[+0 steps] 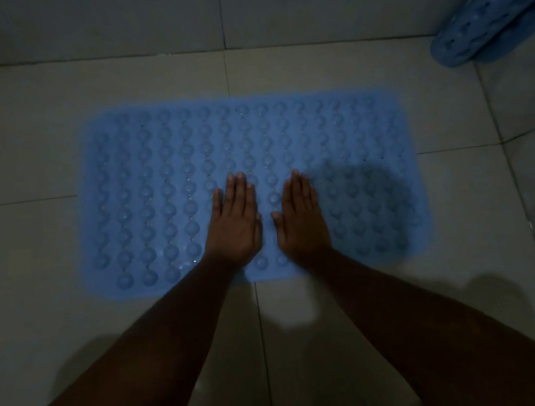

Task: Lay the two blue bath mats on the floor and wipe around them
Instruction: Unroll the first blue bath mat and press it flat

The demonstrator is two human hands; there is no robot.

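Tiled floor (pixel 62 139), second mat (pixel 488 12) cropped, blurred

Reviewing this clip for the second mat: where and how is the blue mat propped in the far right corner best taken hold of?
Probably by its lower rounded edge, reached from the left. The second mat stands curled and leaning at the corner, its bottom end facing the open tiled floor. Both hands, left hand and right hand, lie flat on the laid mat.
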